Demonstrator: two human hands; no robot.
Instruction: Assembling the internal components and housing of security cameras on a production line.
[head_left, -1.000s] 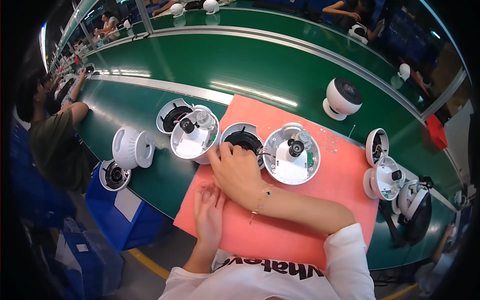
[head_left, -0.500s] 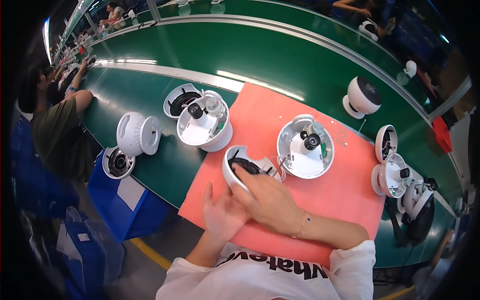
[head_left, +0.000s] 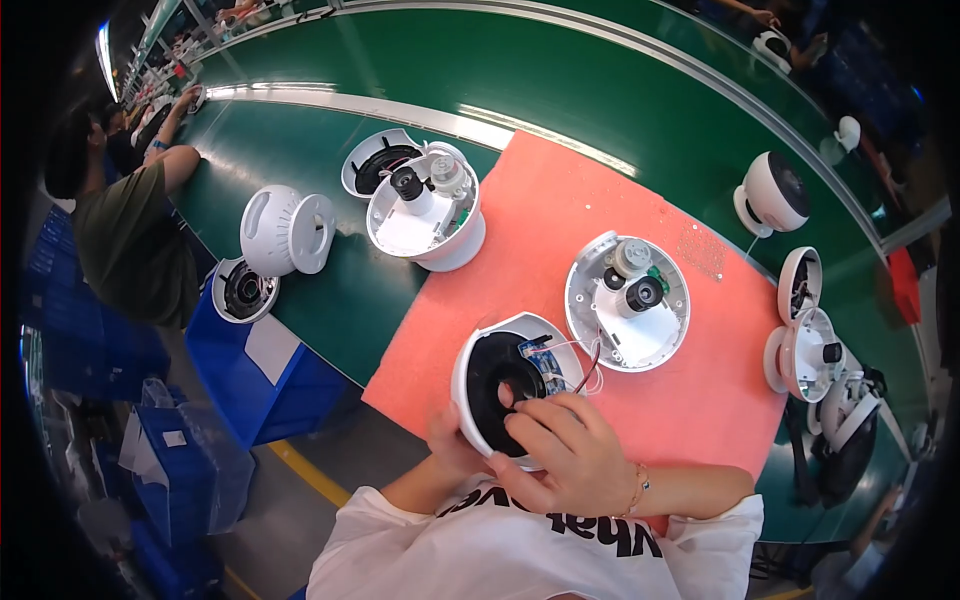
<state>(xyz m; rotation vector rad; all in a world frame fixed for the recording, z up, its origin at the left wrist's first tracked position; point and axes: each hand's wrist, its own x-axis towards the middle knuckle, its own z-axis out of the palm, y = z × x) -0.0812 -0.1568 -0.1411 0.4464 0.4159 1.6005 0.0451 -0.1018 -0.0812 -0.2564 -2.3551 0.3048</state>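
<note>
The left hand (head_left: pixel 452 442) is gripping the near-left rim of the white cover (head_left: pixel 488 368); the right hand (head_left: pixel 568 452) is curling its fingers inside, though whether they are pinching anything, one cannot tell. The person is seemingly working inside the cover, over the pink mat (head_left: pixel 530 235), and the next move is calling for a steady rim and slack wires (head_left: pixel 592 366). Beyond, the wires are running toward the open housing (head_left: pixel 622 325). Since the earlier frame, the cover is sitting closer to the body, its circuit board (head_left: pixel 543 365) now showing.

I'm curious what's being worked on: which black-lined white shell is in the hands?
The white shell lowest in the picture; only it shows a blue circuit board.
</note>
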